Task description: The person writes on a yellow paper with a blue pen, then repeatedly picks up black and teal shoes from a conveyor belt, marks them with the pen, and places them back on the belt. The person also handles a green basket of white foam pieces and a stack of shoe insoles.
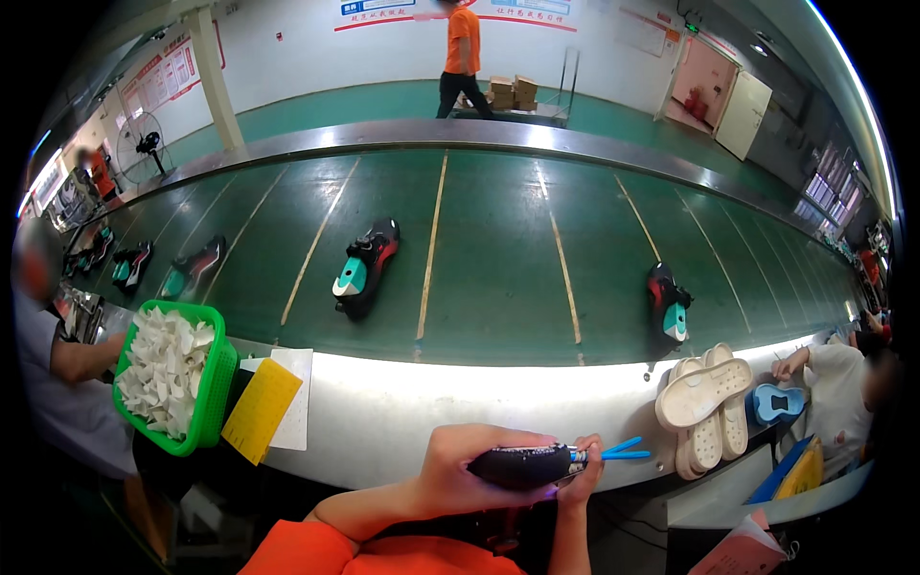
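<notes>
My left hand (470, 470) is wrapped around a dark shoe (522, 467), held sideways over the near edge of the metal ledge. At the shoe's right end my right hand (580, 476) is closed, its fingers around a tool with two slim blue handles (623, 448) that stick out to the right. The tool's working end is hidden by the fingers and the shoe, so its exact kind cannot be made out. On the green conveyor belt (489, 278) beyond lie a black, red and teal shoe (362, 268) and another such shoe (668, 305).
A green basket (218, 383) of white paper scraps stands left, beside a yellow card (261, 412). Cream perforated soles (704, 393) are stacked right, next to a blue shoe-shaped piece (776, 404). Co-workers sit at both sides; a person in orange (462, 48) walks beyond the belt.
</notes>
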Demonstrator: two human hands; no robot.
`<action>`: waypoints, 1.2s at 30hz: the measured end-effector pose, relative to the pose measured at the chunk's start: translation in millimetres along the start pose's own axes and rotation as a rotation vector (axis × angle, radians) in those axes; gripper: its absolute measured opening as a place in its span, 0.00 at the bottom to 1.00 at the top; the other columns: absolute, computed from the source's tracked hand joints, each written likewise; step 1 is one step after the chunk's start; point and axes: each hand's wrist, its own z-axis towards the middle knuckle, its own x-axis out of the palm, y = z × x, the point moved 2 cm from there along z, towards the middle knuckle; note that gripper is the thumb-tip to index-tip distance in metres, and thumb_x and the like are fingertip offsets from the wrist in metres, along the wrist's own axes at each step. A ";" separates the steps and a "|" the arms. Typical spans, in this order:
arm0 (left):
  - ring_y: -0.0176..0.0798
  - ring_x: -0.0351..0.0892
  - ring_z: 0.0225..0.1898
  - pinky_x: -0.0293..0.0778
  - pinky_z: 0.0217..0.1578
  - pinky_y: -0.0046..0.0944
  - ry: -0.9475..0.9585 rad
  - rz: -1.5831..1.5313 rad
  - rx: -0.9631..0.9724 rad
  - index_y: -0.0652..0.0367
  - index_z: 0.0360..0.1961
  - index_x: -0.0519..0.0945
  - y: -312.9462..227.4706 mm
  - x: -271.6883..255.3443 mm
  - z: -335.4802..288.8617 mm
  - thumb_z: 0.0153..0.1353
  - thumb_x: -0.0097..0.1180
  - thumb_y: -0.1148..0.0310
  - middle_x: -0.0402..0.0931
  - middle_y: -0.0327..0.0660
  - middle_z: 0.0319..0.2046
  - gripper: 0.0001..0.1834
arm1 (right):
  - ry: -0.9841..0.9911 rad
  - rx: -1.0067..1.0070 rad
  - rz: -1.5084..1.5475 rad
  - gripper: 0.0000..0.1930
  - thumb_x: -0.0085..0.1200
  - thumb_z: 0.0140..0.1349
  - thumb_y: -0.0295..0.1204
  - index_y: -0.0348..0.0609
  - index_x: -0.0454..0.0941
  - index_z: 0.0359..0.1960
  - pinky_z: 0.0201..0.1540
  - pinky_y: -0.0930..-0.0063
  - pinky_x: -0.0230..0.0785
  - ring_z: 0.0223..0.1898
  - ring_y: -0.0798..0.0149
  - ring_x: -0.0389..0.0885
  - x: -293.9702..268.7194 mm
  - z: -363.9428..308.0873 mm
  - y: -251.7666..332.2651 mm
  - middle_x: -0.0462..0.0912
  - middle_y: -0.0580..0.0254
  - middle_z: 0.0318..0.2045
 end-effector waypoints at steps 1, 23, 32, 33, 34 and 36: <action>0.35 0.81 0.33 0.75 0.37 0.30 0.004 -0.003 -0.009 0.63 0.36 0.79 1.5 -0.4 0.4 0.35 0.72 0.73 0.80 0.44 0.33 0.22 | 0.003 0.003 -0.019 0.12 0.39 0.61 0.37 0.44 0.59 0.23 0.16 0.82 0.57 0.15 0.75 0.60 2.6 -0.5 1.2 0.60 0.67 0.17; 0.57 0.51 0.60 0.50 0.59 0.46 0.019 0.338 -0.290 0.67 0.57 0.57 161.8 12.6 -7.3 0.49 0.59 0.50 0.52 0.59 0.56 0.43 | -0.270 0.041 -0.015 0.13 0.45 0.58 0.41 0.47 0.63 0.23 0.10 0.85 0.52 0.11 0.77 0.60 -38.2 -81.3 36.8 0.64 0.70 0.14; 0.62 0.36 0.64 0.40 0.62 0.50 0.248 0.163 -0.235 0.63 0.64 0.42 101.0 51.7 -57.7 0.45 0.62 0.50 0.35 0.65 0.61 0.54 | -0.090 0.219 0.084 0.09 0.43 0.60 0.39 0.49 0.64 0.30 0.12 0.83 0.52 0.14 0.77 0.58 -37.4 -92.2 6.3 0.62 0.70 0.16; 0.62 0.35 0.65 0.40 0.62 0.50 0.226 0.165 -0.215 0.63 0.64 0.42 103.5 60.0 -56.7 0.44 0.62 0.50 0.34 0.65 0.62 0.55 | -0.088 0.232 0.079 0.09 0.43 0.60 0.39 0.49 0.64 0.29 0.12 0.83 0.52 0.14 0.77 0.58 -38.1 -92.6 8.5 0.62 0.70 0.16; 0.62 0.34 0.65 0.40 0.62 0.50 0.207 0.174 -0.191 0.62 0.64 0.41 107.7 66.8 -52.5 0.44 0.63 0.50 0.33 0.65 0.62 0.55 | -0.099 0.230 0.080 0.09 0.43 0.60 0.40 0.49 0.63 0.29 0.12 0.83 0.52 0.14 0.77 0.58 -36.0 -91.9 10.2 0.63 0.70 0.16; 0.63 0.32 0.65 0.39 0.62 0.51 0.194 0.210 -0.168 0.62 0.64 0.40 121.0 88.2 -24.9 0.44 0.63 0.50 0.31 0.66 0.62 0.57 | -0.151 0.213 0.068 0.10 0.43 0.59 0.40 0.49 0.63 0.28 0.12 0.83 0.51 0.14 0.77 0.59 -36.9 -95.2 16.6 0.63 0.70 0.16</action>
